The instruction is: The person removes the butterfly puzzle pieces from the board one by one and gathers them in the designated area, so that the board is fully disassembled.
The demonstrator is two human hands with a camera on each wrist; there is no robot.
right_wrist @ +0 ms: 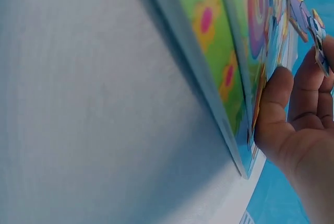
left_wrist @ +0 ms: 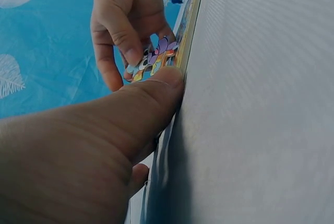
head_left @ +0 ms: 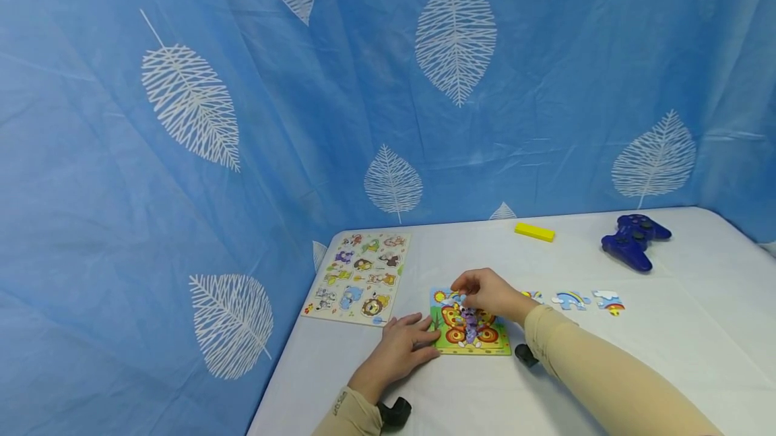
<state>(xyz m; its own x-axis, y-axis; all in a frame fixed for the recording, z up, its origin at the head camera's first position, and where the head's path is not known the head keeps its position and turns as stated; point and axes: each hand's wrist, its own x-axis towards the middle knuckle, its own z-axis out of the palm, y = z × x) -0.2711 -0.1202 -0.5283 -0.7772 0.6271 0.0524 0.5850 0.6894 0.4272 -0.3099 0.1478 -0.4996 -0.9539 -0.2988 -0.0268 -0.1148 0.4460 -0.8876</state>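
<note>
A square butterfly jigsaw puzzle [head_left: 504,347] with a green border lies on the white table. Above its middle, my right hand [head_left: 492,293] pinches a purple puzzle piece [head_left: 469,320] between thumb and fingers. The right wrist view shows this puzzle piece [right_wrist: 298,10] tilted up from the board [right_wrist: 209,36], its upper end at the fingers. My left hand [head_left: 401,350] rests on the table at the puzzle's left side, fingers spread and fingertips at the edge. In the left wrist view its thumb [left_wrist: 166,78] lies against the board's edge, overlapping part of the piece.
An animal puzzle board [head_left: 332,294] lies at the back left. Loose rainbow puzzle pieces [head_left: 571,300] lie right of the butterfly puzzle, one partly behind the right wrist. Farther back are a yellow block [head_left: 535,232] and a blue game controller [head_left: 634,242]. A blue leaf-patterned curtain [head_left: 339,85] hangs behind.
</note>
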